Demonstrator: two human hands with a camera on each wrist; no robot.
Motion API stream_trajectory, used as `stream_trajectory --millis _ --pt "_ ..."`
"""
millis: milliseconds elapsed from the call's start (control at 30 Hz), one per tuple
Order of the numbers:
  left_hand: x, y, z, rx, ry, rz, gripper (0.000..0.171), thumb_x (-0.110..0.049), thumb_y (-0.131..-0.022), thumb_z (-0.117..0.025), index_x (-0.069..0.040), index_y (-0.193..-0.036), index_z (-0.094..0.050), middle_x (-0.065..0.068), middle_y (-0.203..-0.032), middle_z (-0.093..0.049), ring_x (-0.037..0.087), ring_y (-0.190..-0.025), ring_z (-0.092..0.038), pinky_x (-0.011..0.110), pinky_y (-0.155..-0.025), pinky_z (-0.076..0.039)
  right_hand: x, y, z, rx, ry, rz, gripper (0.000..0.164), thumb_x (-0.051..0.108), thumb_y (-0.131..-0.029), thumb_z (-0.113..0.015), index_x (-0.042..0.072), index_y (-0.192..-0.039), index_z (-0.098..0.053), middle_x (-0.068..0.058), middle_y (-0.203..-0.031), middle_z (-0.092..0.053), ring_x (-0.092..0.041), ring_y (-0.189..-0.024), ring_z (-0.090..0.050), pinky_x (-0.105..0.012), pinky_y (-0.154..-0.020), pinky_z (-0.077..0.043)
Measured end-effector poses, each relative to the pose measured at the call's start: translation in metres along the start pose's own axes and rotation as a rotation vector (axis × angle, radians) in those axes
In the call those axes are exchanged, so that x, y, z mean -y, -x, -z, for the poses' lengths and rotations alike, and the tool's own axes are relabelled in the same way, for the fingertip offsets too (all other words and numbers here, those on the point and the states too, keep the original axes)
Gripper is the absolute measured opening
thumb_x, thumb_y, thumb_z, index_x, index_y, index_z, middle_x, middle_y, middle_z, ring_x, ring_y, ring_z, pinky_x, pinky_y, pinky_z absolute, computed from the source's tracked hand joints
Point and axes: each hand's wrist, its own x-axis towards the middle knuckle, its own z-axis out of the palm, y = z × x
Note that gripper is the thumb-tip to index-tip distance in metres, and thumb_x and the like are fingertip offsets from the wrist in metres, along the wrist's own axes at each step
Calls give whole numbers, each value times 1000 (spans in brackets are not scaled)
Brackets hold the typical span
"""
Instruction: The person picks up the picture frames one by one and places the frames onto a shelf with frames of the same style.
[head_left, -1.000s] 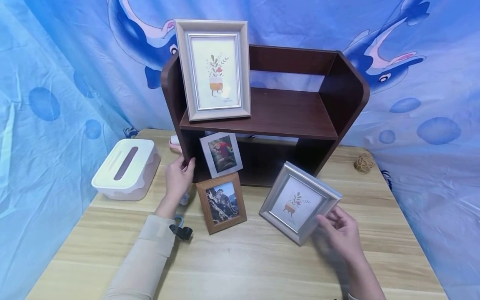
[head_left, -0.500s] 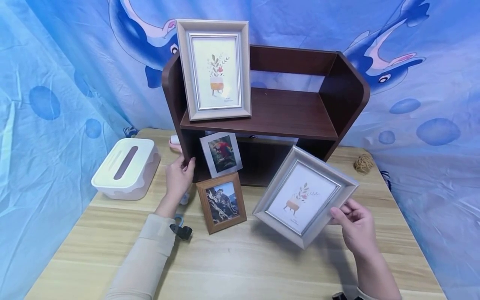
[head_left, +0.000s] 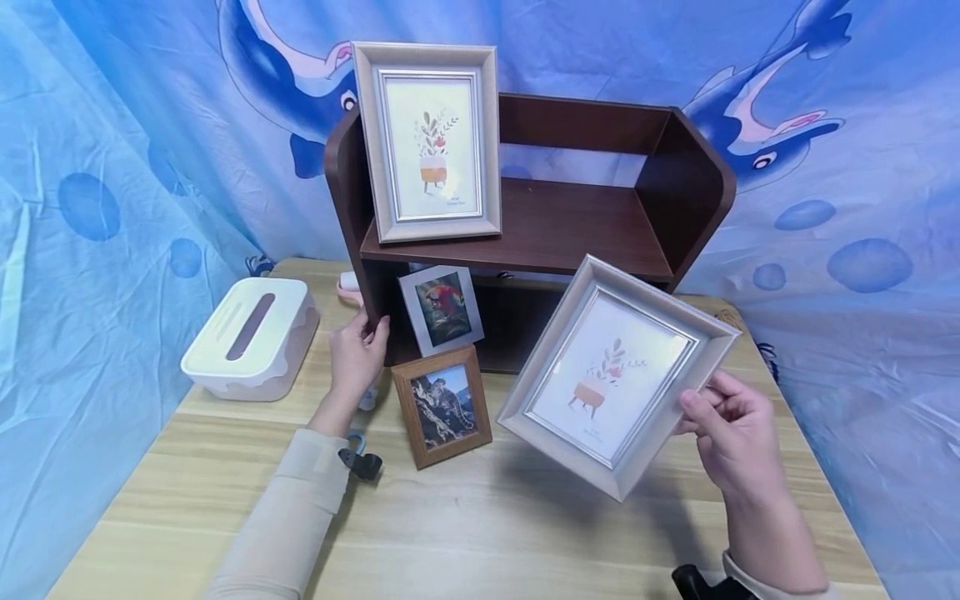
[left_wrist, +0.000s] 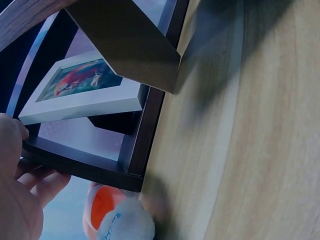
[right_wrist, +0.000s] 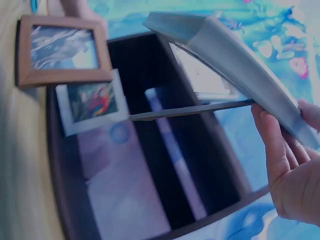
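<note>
My right hand pinches a silver-beige picture frame by its right border, thumb in front and fingers behind. The frame is tilted above the table, and its stand leg sticks out at the back in the right wrist view. My left hand grips the left side panel of a dark brown two-tier shelf. A similar picture frame stands on the upper tier at the left. Below it, a white frame with a parrot picture stands in the lower tier, behind a brown wooden frame on the table.
A white tissue box sits at the table's left. A pink and white item lies behind the left hand, and a twine ball is mostly hidden behind the held frame. Blue dolphin-print curtains hang around the wooden table.
My right hand has raised the silver-beige frame off the table and moved it right and nearer. My left hand stays on the shelf's side panel.
</note>
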Motion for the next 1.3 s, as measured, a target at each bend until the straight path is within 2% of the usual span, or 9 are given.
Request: stream_trajectory --millis 167,333,433,600,700,833,900,1100,1300 --pt "-2 0 2 -2 0 2 18 -10 -94 -69 5 -103 -72 26 -95 -74 39 -83 -74 41 -70 -63 14 -13 -11 10 -69 5 37 -28 -94 -30 -23 -115 -60 -29 -96 -73 -31 -76 -76 -33 -63 -63" --pt "-3 -1 4 -2 -9 -8 17 -11 -94 -69 5 -99 -72 25 -94 -74 39 -81 -74 43 -68 -63 33 -33 -23 2 -80 17 36 -25 -96 -30 -26 -122 -54 -33 -99 -71 -34 -78 -75 -34 -63 -63" --pt "-4 -1 4 1 -8 -6 17 -11 -95 -69 5 -100 -72 26 -94 -74 40 -82 -74 43 -68 -63 44 -46 -29 -38 -58 0 36 -21 -99 -32 -23 -128 -54 -33 -102 -71 -34 -79 -75 -36 -64 -62" --pt "-4 -1 5 10 3 -1 18 -10 -95 -68 6 -103 -71 27 -96 -73 39 -83 -74 43 -69 -63 58 -67 -38 -139 -119 -57 33 -15 -101 -39 -19 -131 -54 -33 -107 -70 -35 -81 -75 -38 -63 -63" --pt "-4 -1 5 18 2 6 19 -10 -95 -68 6 -104 -72 28 -97 -73 39 -84 -74 43 -69 -63 66 -84 -45 -182 -155 -92 33 -11 -102 -43 -18 -133 -52 -33 -115 -67 -36 -87 -75 -40 -69 -64" --pt "-4 -1 6 29 -7 16 19 -11 -96 -67 6 -105 -71 28 -98 -73 40 -85 -74 45 -71 -63 76 -111 -53 -210 -118 -120 33 -7 -102 -49 -15 -134 -54 -31 -120 -66 -36 -89 -75 -40 -70 -64" --pt "-4 -1 6 32 -7 22 20 -11 -96 -67 6 -106 -71 29 -100 -72 40 -87 -74 45 -72 -63 79 -126 -55 -231 -127 -134 30 -6 -102 -51 -15 -130 -57 -32 -116 -67 -38 -85 -75 -42 -65 -63" --pt "-5 0 5 29 -18 26 20 -11 -96 -67 5 -106 -71 29 -100 -72 40 -87 -74 44 -72 -63 85 -158 -58 -358 -64 -167 24 -2 -98 -63 -13 -119 -65 -29 -95 -73 -38 -70 -74 -43 -51 -61" --pt "-5 0 3 38 -12 26 20 -11 -96 -68 5 -107 -71 27 -102 -72 40 -89 -74 41 -73 -63 88 -180 -58 -452 -4 -199 29 2 -93 -72 -9 -119 -66 -26 -92 -74 -36 -65 -73 -41 -49 -61"
